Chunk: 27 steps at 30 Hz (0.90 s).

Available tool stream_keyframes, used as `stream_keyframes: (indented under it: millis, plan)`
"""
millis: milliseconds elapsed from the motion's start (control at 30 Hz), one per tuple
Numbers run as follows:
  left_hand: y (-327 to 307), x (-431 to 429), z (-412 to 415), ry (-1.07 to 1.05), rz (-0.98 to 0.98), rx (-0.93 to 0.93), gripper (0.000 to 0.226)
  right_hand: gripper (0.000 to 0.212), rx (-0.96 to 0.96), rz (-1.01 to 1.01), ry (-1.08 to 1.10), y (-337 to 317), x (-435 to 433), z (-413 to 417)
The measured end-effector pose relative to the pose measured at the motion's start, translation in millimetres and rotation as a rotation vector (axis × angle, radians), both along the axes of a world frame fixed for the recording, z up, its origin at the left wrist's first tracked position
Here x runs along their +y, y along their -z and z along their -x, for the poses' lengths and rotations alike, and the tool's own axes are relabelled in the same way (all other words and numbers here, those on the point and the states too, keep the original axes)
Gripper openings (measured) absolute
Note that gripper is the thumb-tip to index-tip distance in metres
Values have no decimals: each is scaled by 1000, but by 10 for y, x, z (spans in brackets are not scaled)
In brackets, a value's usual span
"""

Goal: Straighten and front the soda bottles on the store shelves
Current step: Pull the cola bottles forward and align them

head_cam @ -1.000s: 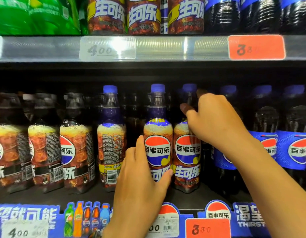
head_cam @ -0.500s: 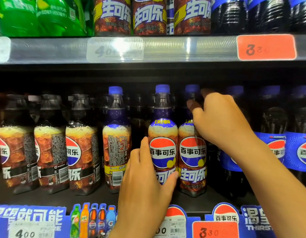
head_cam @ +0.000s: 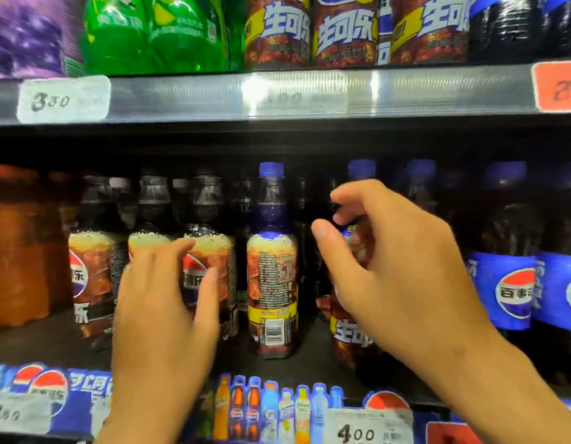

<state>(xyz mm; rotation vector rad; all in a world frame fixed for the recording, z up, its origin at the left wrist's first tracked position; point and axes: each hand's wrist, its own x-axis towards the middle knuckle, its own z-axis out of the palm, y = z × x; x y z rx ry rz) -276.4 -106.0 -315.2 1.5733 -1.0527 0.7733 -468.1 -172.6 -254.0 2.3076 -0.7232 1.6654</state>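
Soda bottles (head_cam: 95, 267) with black caps stand upright in a row on the left part of the middle shelf (head_cam: 47, 344), their labels turned to the front or half to the side. Just beside them on the right stands a blue-capped bottle (head_cam: 273, 267) with its back label and barcode facing out. The left hand (head_cam: 162, 315) is wide, fingers almost straight and thumb apart, in front of the black-capped row; if it touches a bottle I cannot tell. The right hand (head_cam: 399, 267) has its fingers curled before the shoulder of a second blue-capped bottle (head_cam: 351, 334), but the blur hides if it really grips it. Further right are blue-label bottles (head_cam: 508, 283). Green bottles (head_cam: 156, 33) stand on the shelf above. A price tag (head_cam: 357, 432) sits on the front edge below
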Motion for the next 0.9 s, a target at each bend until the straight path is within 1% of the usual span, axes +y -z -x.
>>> stream_keyframes:
  millis: [67,167,233,267,367,433,467,500,600,633,700,767,867,900]
  plan:
    - [-159,26,-150,-20,0,-36,37,42,23,-55,-12,-110,-1,-301]
    - [-414,-13,-297,-17,-38,-81,43,55,39,-75,126,-242,-133,-664]
    - [-529,-53,-353,-16,-91,-99,30,58,56,-113,192,-267,-224,-837]
    - [-566,-68,-366,1,-123,-87,26,61,69,-140,223,-256,-266,-902]
    - [-611,-99,-399,57,-222,-29,33,84,120,-214,321,-165,-350,-1042]
    - [-618,-116,-431,72,-256,-30,33,92,98,-269,305,-118,-369,-1088]
    - [-624,-123,-442,82,-262,-35,35,89,75,-301,275,-113,-377,-1092]
    - [-638,-124,-445,88,-267,-43,40,82,71,-334,243,-126,-377,-1078]
    - [-707,-107,-461,87,-281,-52,54,47,97,-396,183,-175,-360,-993]
    - [-735,-99,-467,87,-295,-50,57,43,99,-404,172,-190,-337,-968]
    - [-783,-84,-482,101,-320,-46,62,46,114,-392,160,-219,-312,-950]
    - [-810,-80,-485,117,-331,-34,66,56,157,-367,163,-235,-291,-974]
    - [-810,-88,-454,103,-336,-27,67,66,241,-340,193,-276,-274,-979]
    - [-810,-93,-444,98,-330,-22,66,66,275,-351,190,-318,-269,-944]
